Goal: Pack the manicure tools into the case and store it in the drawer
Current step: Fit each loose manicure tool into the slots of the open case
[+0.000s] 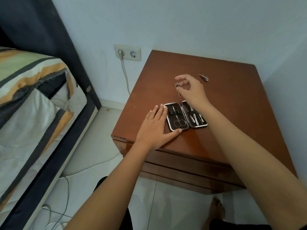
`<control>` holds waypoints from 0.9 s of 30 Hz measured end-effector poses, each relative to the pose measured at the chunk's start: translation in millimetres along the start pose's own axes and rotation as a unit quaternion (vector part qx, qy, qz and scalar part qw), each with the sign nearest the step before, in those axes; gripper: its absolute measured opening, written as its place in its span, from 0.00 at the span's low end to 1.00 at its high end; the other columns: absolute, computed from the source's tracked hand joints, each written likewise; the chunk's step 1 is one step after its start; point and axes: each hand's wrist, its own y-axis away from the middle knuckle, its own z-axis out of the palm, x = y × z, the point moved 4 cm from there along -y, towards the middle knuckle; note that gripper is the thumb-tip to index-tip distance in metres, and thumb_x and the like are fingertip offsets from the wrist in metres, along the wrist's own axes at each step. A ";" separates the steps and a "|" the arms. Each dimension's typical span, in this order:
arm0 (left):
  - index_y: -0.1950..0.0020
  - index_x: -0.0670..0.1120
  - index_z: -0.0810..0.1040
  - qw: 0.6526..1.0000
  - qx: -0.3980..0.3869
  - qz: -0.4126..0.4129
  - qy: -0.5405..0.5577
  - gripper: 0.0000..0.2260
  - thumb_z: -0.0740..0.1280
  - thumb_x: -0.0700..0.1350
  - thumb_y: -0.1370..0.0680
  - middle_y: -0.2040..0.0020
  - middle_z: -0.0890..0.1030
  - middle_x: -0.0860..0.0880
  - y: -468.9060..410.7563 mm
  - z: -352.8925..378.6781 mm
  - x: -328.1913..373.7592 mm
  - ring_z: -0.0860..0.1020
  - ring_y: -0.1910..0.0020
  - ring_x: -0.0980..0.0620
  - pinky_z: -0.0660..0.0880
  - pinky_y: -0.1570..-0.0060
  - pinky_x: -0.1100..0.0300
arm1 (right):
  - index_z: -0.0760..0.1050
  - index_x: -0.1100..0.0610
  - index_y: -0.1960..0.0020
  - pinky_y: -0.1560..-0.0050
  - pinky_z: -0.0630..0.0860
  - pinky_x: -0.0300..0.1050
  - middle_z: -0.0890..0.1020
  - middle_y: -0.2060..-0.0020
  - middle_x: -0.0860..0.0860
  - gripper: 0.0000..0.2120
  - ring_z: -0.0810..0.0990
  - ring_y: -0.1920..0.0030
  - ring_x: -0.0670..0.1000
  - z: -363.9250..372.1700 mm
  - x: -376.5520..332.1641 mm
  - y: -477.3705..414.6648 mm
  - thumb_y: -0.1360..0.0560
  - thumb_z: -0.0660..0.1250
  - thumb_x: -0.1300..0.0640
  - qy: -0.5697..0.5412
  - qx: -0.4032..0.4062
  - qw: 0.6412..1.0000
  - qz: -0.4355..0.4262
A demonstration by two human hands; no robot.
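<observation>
An open manicure case (171,127) lies on the brown nightstand (232,113). Small scissors (179,121) sit in its left half, and several metal tools (196,119) fill the right half. My left hand (156,127) rests flat against the case's left edge, fingers spread, thumb along the front rim. Beyond the case, my right hand (191,90) pinches a small nail clipper (177,85) between thumb and fingers, just above the tabletop. A second nail clipper (204,77) lies loose further back on the right.
Drawer fronts (182,165) run below the nightstand's top edge and are closed. A bed (33,105) stands to the left. A wall socket (127,52) with a plugged cable is behind. A bare foot (216,208) rests on the tiled floor.
</observation>
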 end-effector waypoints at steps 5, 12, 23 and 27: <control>0.22 0.45 0.48 1.000 0.002 -0.005 0.006 0.41 0.54 0.69 0.26 0.21 0.48 0.48 -1.1 1.3 -1.1 0.45 0.23 0.52 0.43 0.25 0.56 | 0.81 0.52 0.52 0.64 0.66 0.20 0.78 0.61 0.46 0.09 0.76 0.61 0.43 12.7 2.2 20.3 0.30 0.69 0.61 0.036 -0.030 0.999 0.007; 0.22 0.45 0.48 1.000 0.010 -0.001 0.014 0.41 0.55 0.69 0.26 0.21 0.50 0.48 -1.3 0.6 -0.7 0.46 0.23 0.52 0.43 0.26 0.57 | 0.81 0.56 0.53 0.58 0.71 0.30 0.80 0.61 0.50 0.08 0.77 0.59 0.46 22.6 6.5 23.5 0.32 0.74 0.57 0.087 -0.102 0.991 0.022; 0.22 0.44 0.49 0.999 0.016 -0.008 0.031 0.42 0.56 0.69 0.27 0.21 0.50 0.48 0.3 -1.1 0.4 0.46 0.23 0.52 0.42 0.27 0.58 | 0.81 0.58 0.54 0.59 0.71 0.31 0.80 0.62 0.51 0.08 0.77 0.60 0.47 14.2 5.2 13.1 0.32 0.73 0.58 0.100 -0.075 0.992 0.006; 0.22 0.45 0.48 0.999 0.014 -0.008 0.033 0.42 0.55 0.69 0.27 0.21 0.50 0.48 0.5 -1.4 0.0 0.46 0.23 0.53 0.43 0.27 0.58 | 0.82 0.56 0.53 0.54 0.71 0.34 0.83 0.59 0.52 0.07 0.79 0.57 0.47 17.7 6.7 13.4 0.31 0.73 0.56 0.152 -0.174 0.973 0.012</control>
